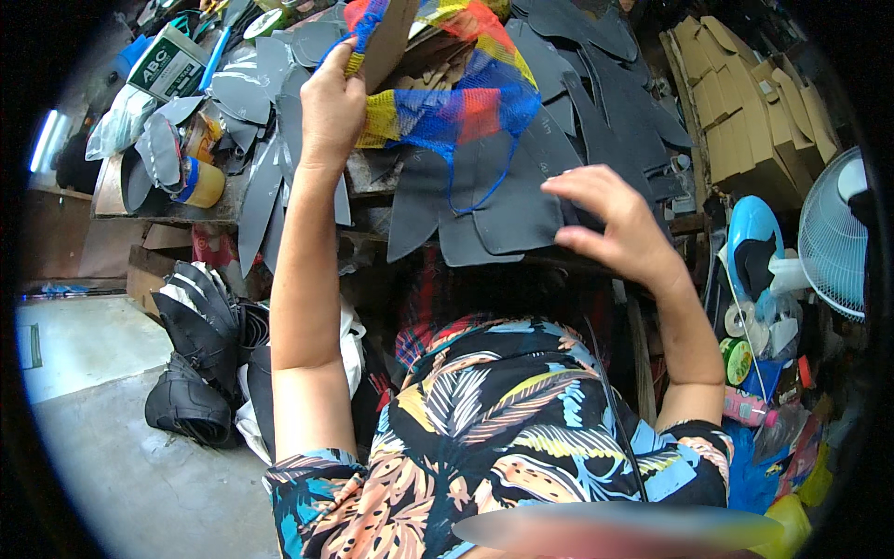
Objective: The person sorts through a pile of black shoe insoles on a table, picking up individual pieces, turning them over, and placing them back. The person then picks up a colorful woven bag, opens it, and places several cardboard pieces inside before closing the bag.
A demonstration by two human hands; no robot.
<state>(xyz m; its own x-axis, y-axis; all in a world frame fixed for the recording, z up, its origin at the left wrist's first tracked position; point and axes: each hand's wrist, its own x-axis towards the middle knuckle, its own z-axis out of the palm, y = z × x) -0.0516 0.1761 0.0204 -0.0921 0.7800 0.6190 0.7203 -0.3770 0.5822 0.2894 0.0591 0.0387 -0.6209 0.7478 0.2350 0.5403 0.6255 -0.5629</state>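
My left hand [332, 112] is closed on the upper edge of a net bag [494, 104] in blue, yellow and red mesh, at the top middle. Flat brown cardboard-like pieces [438, 70] show inside the bag's opening. A thin blue drawstring [510, 172] hangs from the bag in a loop over dark grey, sole-shaped flat sheets [517, 219]. My right hand [615, 219] is open to the right of the loop, fingers apart and nothing in them. It hovers near the right edge of those sheets.
More grey cut sheets [605, 102] cover the table. A yellow jar [202, 184] and a dark green can [169, 63] stand at left. Folded cardboard [745, 116] and a fan [835, 233] are at right. Bundled black curved pieces [200, 359] lie on the floor at lower left.
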